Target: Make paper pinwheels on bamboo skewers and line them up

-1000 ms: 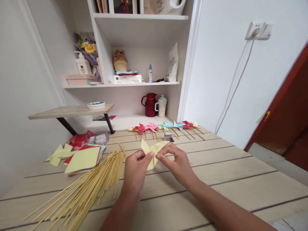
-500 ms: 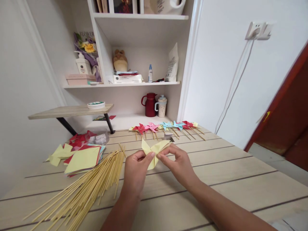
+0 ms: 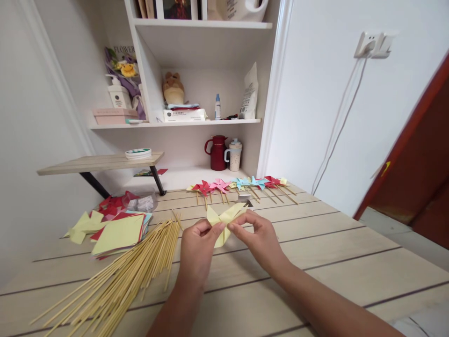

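Observation:
Both my hands hold a folded yellow paper piece (image 3: 224, 218) just above the wooden table (image 3: 333, 267). My left hand (image 3: 199, 245) pinches its lower left part between thumb and fingers. My right hand (image 3: 258, 236) pinches its right flap. A pile of thin bamboo sticks (image 3: 119, 276) lies to the left of my left hand. A stack of coloured paper squares (image 3: 119, 232), yellow on top, rests beyond the sticks.
A row of finished paper pinwheels (image 3: 242, 185) on sticks lies at the table's far edge. Red paper scraps and a clear plastic box (image 3: 140, 202) sit at the far left. White shelves behind hold a red jug (image 3: 217, 153), a cup and bottles. A small raised wooden shelf (image 3: 101, 162) stands left.
The view has shifted slightly; my hands stay on the yellow paper, with the right fingers moved a little on its flap.

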`<action>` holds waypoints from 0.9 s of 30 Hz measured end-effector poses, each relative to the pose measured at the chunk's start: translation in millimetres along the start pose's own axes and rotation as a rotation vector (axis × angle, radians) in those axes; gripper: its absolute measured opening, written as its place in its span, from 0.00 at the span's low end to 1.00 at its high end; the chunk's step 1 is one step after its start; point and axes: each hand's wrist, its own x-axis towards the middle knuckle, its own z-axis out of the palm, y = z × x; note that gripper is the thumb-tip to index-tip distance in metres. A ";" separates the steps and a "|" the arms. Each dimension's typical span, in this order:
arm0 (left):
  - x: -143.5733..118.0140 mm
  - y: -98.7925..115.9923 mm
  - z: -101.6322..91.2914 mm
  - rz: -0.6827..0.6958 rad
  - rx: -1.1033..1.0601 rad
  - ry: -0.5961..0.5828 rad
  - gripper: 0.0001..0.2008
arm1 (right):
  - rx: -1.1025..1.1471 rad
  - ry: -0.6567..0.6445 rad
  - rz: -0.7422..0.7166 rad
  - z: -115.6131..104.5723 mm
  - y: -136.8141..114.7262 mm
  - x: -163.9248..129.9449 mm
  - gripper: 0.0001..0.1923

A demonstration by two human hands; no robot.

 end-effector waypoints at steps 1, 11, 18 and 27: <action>0.2 -0.3 0.0 0.000 -0.004 -0.002 0.16 | -0.002 0.003 -0.006 -0.1 0.0 0.0 0.10; 5.2 -5.3 0.4 0.024 0.044 0.049 0.15 | -0.002 -0.016 -0.012 1.0 2.5 -0.7 0.11; 5.5 1.4 -7.0 0.058 0.101 0.037 0.11 | -0.109 0.119 -0.184 -9.5 2.2 5.4 0.08; 8.1 -2.0 -5.8 0.416 0.599 0.040 0.06 | -0.388 -0.045 -0.376 -18.3 1.8 10.0 0.15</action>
